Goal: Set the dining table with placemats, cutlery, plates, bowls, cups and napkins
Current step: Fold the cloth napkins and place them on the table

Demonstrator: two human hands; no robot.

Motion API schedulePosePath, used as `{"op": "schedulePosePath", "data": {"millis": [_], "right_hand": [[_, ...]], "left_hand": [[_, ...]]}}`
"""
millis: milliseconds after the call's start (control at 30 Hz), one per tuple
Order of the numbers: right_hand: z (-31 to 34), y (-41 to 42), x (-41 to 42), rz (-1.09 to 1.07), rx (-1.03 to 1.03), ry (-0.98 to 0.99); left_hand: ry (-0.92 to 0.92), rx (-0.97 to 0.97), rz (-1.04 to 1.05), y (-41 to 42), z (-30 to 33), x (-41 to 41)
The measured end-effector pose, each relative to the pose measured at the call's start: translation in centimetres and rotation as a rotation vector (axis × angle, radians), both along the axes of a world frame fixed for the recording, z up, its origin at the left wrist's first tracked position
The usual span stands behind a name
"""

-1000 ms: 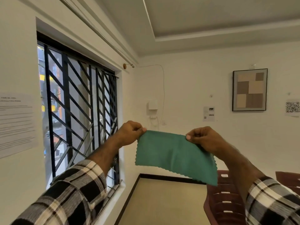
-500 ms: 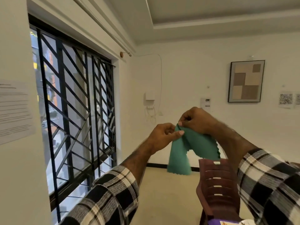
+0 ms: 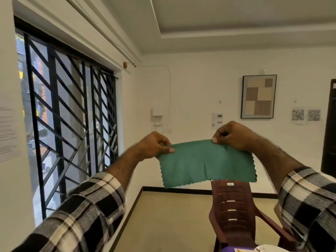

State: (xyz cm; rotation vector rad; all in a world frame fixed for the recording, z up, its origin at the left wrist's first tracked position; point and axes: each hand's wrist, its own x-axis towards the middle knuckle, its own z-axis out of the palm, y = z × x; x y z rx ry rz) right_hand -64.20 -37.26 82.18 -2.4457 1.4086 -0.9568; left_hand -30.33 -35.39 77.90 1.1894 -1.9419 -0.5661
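Here the green napkin (image 3: 207,163) hangs stretched between left hand (image 3: 154,145) and right hand (image 3: 231,136), both pinching its top corners.

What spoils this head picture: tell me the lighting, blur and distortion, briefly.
Head view: daylight through the barred window washes out the street beyond; wide-angle bending curves the curtain rail and ceiling lines; the plaid sleeves at the bottom corners are soft. The green napkin, pinched at its top corners by the left hand and right hand, is sharp enough to show its scalloped edge.
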Motion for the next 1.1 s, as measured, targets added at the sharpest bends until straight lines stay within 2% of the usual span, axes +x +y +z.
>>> {"op": "schedulePosePath", "data": {"millis": [67, 167, 233, 300, 433, 533, 633, 733, 867, 900, 1000, 1033, 1100], "right_hand": [[-0.8, -0.2, -0.6, -0.006, 0.031, -0.045], [-2.1, -0.5, -0.7, 0.041, 0.136, -0.144], [-3.2, -1.0, -0.1, 0.083, 0.224, -0.130], [-4.3, -1.2, 1.1, 0.108, 0.246, -0.146], [-5.5, 0.3, 5.1, 0.305, 0.108, -0.422], [-6.0, 1.8, 8.4, 0.416, 0.024, -0.434], [-6.4, 2.2, 10.4, 0.467, 0.049, -0.512], [-7.1, 1.5, 10.9, 0.496, 0.102, -0.593], [-9.3, -0.2, 10.8, 0.536, 0.223, -0.646], [-9.9, -0.6, 10.4, 0.524, 0.253, -0.607], [-10.8, -1.8, 9.4, 0.459, 0.259, -0.285], [-10.4, -1.8, 9.3, 0.479, 0.234, -0.307], [-8.9, -1.2, 9.5, 0.571, 0.162, -0.542]], "left_hand": [[0.115, 0.011, 0.021, 0.2, 0.8, 1.5], [0.401, -0.021, -0.010, 0.7, 1.7, 2.0], [0.480, -0.042, -0.009, 0.6, 2.1, 1.2], [0.406, -0.121, 0.042, 0.1, 2.6, 0.4], [-0.005, -0.355, 0.136, -0.6, 4.2, -1.1], [-0.222, -0.469, 0.143, 0.1, 5.8, -2.8], [-0.377, -0.549, 0.137, 0.5, 7.4, -3.5], [-0.416, -0.596, 0.155, 0.6, 8.8, -3.0], [-0.371, -0.643, 0.161, 0.8, 10.3, -1.5], [-0.370, -0.641, 0.161, 0.8, 10.6, -1.1], [-0.342, -0.631, 0.169, 0.8, 11.0, -0.6], [-0.337, -0.622, 0.166, 0.8, 11.0, -0.7], [-0.374, -0.578, 0.133, 0.8, 11.0, -1.5]]}}
